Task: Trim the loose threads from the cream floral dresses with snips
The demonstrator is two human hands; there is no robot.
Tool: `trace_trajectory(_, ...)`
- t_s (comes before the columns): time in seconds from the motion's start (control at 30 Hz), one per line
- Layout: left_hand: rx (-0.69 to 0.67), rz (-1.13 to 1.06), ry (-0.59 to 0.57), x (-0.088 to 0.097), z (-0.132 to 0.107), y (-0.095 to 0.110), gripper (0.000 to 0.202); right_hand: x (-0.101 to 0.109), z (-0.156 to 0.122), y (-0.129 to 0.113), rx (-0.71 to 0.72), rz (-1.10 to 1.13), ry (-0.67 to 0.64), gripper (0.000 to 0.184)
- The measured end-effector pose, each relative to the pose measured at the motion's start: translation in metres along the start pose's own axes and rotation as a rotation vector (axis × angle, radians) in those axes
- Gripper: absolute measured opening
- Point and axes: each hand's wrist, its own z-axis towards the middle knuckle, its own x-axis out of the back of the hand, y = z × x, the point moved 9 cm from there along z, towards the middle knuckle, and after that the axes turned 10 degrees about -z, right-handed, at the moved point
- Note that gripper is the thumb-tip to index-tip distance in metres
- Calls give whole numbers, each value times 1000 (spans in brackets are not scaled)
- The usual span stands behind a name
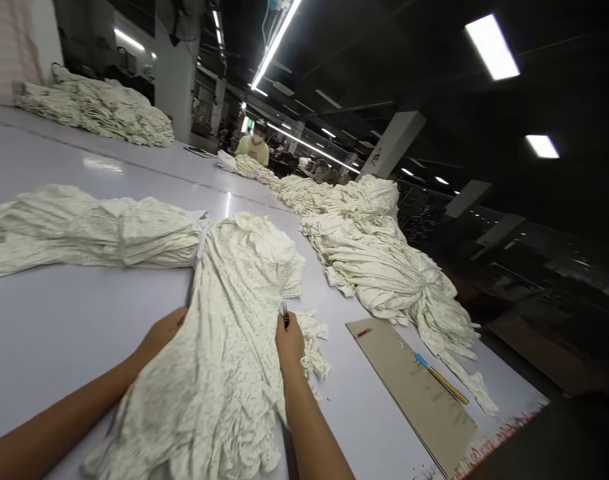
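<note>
Worktop: a long, pale lilac-grey laminate worktop [59, 333], running away from the wearer.

On it, a long cream printed cloth panel [204, 347], gathered and creased, lies between the two hands. Its long axis runs from the near edge of the worktop toward the far end. The left hand [159, 337] rests on the panel's left edge, fingers together and partly hidden at the cloth; whether they grip, I cannot tell. The right hand [289, 343] is at the right edge, fingers closed around a small dark pen-like tool [284, 315], which points away along the panel. Neither hand is clearly nearer the panel.

Beyond: a gathered cream cloth bundle [84, 230] lies crosswise at the panel's far end. A long heap of cream cloth [379, 260] follows the right edge. A tan cardboard strip [409, 393] sits at the near right, with a slim wooden-handled, blue-tipped pencil [442, 379] on it. A masked co-worker in a pale yellow top [253, 150] stands at the far end.
</note>
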Motion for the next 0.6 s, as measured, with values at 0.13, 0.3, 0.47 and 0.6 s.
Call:
trace_trajectory(0.13, 85, -139, -137, -27, -59, -16, 28, 2, 3, 3, 16, 50, -16, 31)
trace_trajectory(0.3, 187, -209, -180, -56, -109, -12, 20, 3, -4, 6, 58, 147, -27, 30)
trace_trajectory(0.47, 250, -246, -202, -70, -131, -5, 21, 29, -18, 7, 122, 315, 52, 26)
trace_trajectory(0.6, 256, -259, -158, -64, -135, -3, 21, 62, -62, -24, 302, 441, 77, 33)
